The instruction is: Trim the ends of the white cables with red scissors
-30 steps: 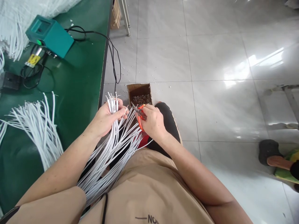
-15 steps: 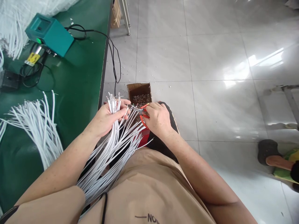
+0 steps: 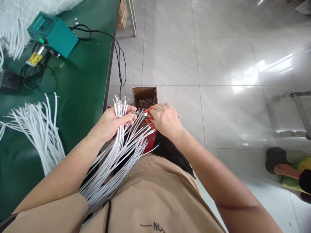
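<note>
My left hand (image 3: 112, 124) is closed around a bundle of white cables (image 3: 119, 129), whose cut ends poke up above the fingers. The rest of the bundle trails down across my lap. In my right hand (image 3: 166, 119) is a pair of red-handled cutting pliers (image 3: 148, 120). Their metal jaws reach left to the tip of one cable pinched between my left thumb and fingers. Whether the jaws touch that tip is too small to make out. Below the pliers, more loose cable ends fan out over my lap.
A cardboard box (image 3: 145, 93) with small scraps inside stands on the tiled floor (image 3: 225, 113). On the green table (image 3: 80, 81) lie another cable bundle (image 3: 40, 129) and a teal device (image 3: 54, 34) with black cords. A person's foot in a dark shoe (image 3: 276, 160) is at right.
The pliers have turned slightly and their handles sit closer together. Their jaws now lie nearer the left fingertips. The left hand keeps its hold on the cables.
</note>
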The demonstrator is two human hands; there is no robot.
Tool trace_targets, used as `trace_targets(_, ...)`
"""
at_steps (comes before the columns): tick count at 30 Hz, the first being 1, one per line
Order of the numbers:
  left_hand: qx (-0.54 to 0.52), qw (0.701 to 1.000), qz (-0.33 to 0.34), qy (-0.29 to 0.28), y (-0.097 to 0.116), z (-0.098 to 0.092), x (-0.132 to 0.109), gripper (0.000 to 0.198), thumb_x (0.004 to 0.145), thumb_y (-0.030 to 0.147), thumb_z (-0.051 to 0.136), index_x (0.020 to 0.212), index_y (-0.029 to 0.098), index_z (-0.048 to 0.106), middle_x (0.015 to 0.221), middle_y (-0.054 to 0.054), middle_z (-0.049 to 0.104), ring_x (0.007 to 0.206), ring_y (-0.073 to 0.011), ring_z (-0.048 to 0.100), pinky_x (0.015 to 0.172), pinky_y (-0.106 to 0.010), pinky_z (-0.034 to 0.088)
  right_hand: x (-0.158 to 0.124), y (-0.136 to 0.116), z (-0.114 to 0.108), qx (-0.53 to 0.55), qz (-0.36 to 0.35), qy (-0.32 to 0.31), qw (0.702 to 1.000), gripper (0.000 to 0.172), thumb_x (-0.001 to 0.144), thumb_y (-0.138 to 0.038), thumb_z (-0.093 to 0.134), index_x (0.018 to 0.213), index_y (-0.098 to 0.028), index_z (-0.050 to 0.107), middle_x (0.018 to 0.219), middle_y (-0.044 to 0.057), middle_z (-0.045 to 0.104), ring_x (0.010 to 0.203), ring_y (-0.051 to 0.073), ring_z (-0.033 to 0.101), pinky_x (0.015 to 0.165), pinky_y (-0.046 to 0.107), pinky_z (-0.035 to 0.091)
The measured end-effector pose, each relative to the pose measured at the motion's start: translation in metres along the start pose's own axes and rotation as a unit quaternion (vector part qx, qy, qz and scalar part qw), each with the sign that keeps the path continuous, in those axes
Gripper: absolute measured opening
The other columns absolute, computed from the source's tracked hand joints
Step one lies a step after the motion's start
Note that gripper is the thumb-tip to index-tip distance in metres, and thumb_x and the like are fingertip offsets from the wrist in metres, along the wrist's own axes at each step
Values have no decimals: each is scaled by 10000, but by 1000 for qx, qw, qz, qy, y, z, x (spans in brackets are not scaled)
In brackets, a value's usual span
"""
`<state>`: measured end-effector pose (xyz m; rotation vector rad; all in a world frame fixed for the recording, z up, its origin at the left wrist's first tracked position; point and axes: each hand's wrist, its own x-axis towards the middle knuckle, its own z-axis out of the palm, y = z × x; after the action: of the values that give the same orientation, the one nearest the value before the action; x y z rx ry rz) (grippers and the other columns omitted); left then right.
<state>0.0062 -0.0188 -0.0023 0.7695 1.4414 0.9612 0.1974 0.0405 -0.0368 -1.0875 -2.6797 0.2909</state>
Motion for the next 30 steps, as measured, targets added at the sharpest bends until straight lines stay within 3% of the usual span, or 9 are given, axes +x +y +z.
trace_targets(4, -1, 1000, -5, 9, 1, 1, 0, 313, 718, 276, 762, 987, 136, 684, 781, -31, 678, 645, -110, 606, 655, -260, 483, 0, 1, 1, 3, 10, 6, 1000, 306, 925, -216, 446, 696, -141, 635, 699, 65, 612, 656, 163, 475, 656, 324, 248)
trace_targets(11, 1, 999, 0, 42, 6, 4, -1, 327, 684, 272, 792, 974, 141, 713, 786, -24, 678, 678, -118, 620, 702, -269, 499, 0, -4, 19, 144, 91, 20, 985, 245, 855, -271, 543, 638, -170, 596, 655, -2, 578, 586, 105, 427, 637, 272, 267)
trace_targets(19, 15, 999, 0, 35, 3, 2, 0, 379, 686, 296, 788, 1023, 143, 709, 824, -40, 698, 701, -133, 636, 722, -290, 515, 3, -5, 9, 80, 52, 22, 995, 179, 836, -264, 552, 716, -163, 636, 734, 31, 612, 684, 141, 490, 665, 298, 267)
trace_targets(25, 26, 999, -2, 46, 3, 3, 0, 374, 687, 294, 785, 1022, 144, 714, 791, -38, 702, 702, -133, 638, 727, -281, 510, 2, -3, -1, 40, 34, 5, 999, 322, 923, -239, 445, 688, -138, 642, 701, 66, 611, 662, 155, 486, 663, 328, 264)
trace_targets(28, 22, 998, -3, 56, 4, 4, 0, 362, 670, 290, 796, 995, 149, 722, 776, -31, 694, 691, -134, 637, 719, -284, 511, 4, -4, 0, 177, 126, 2, 976, 338, 872, -360, 552, 613, -152, 616, 628, 32, 574, 594, 126, 438, 615, 302, 276)
trace_targets(30, 16, 998, -4, 60, 4, 4, 0, 359, 652, 284, 807, 980, 162, 728, 813, -32, 695, 684, -130, 635, 710, -286, 515, 7, -7, 3, 336, 199, 12, 920, 357, 818, -463, 603, 632, -159, 631, 615, 5, 564, 578, 111, 434, 583, 274, 295)
